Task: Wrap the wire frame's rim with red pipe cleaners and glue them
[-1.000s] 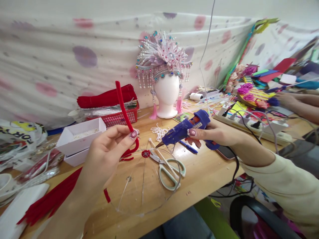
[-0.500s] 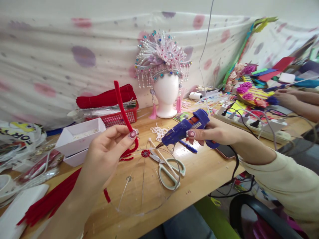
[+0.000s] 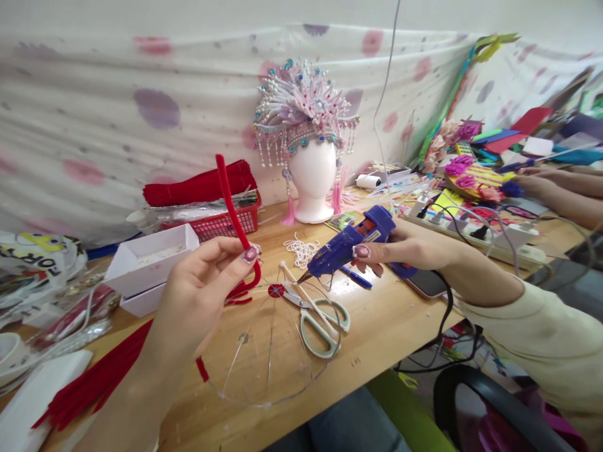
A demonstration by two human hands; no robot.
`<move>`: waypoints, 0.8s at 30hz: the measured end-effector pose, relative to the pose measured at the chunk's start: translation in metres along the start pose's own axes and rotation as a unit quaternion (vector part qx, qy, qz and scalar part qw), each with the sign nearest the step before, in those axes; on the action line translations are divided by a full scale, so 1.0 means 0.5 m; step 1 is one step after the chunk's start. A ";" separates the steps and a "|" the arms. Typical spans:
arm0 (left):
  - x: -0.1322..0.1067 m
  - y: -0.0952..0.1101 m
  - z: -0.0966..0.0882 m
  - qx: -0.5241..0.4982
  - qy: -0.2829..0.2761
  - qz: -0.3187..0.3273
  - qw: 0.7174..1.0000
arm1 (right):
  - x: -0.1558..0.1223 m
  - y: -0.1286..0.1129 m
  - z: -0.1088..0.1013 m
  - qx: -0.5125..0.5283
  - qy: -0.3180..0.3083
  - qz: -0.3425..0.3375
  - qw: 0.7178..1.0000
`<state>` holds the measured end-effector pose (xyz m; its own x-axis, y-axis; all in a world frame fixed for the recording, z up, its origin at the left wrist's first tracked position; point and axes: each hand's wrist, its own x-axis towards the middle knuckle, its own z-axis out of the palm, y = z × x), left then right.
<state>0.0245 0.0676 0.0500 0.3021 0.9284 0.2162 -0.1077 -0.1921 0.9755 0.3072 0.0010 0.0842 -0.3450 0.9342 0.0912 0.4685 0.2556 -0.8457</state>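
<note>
Pinched between the thumb and fingers of my left hand (image 3: pixel 207 282) is a red pipe cleaner (image 3: pixel 230 201), its upper end standing up and its lower part bent in a curve. My right hand (image 3: pixel 400 248) is wrapped round a blue hot glue gun (image 3: pixel 353 238), whose nozzle points down and left above the scissors. Under both hands is a round wire frame (image 3: pixel 268 351) with spokes and a red hub (image 3: pixel 276 290); a short red piece (image 3: pixel 202 369) covers part of its rim. Pale-handled scissors (image 3: pixel 318 329) and a thin wooden stick (image 3: pixel 308 300) lie by the frame.
A white mannequin head (image 3: pixel 313 176) wears a beaded pink headdress (image 3: pixel 311 107). To the left are a red basket (image 3: pixel 226 223), white box (image 3: pixel 155 254) and red pipe cleaner bundle (image 3: pixel 101 376). A power strip (image 3: pixel 475 242) and another person's hand (image 3: pixel 537 182) are at right.
The glue gun's nozzle has shifted very slightly away from the red hub, to the right and down. My left hand and the pipe cleaner look nearly unchanged.
</note>
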 end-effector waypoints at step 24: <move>-0.003 0.007 0.003 -0.016 0.002 -0.007 1.000 | 0.000 -0.009 -0.016 -0.057 -0.025 -0.019 0.998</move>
<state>0.0253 0.0651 0.0529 0.3006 0.9321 0.2020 -0.1345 -0.1683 0.9765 0.3114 0.0015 0.0923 -0.4020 0.9109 0.0929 0.5439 0.3192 -0.7761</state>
